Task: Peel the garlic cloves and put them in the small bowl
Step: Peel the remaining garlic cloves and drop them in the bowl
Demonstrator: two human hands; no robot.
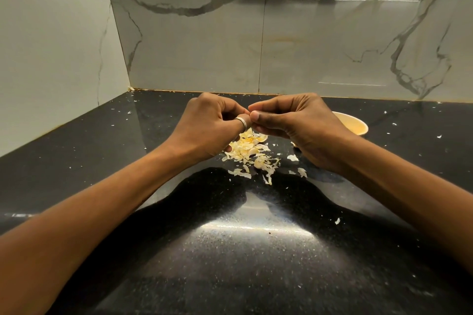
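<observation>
Your left hand (pixel 207 128) wears one ring (pixel 242 122): a silvery metal band with a bright sheen, on what looks like the thumb. Your right hand (pixel 297 123) is bare, and its thumbnail (pixel 254 115) is cut short. Your left forearm (pixel 102 199) and right forearm (pixel 396 186) are uncovered from the wrist to the frame's edge.

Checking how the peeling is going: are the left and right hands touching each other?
Touching. In the head view, fingertips of the left hand meet the thumb of the right hand above the peel pile, with no gap visible.
</observation>
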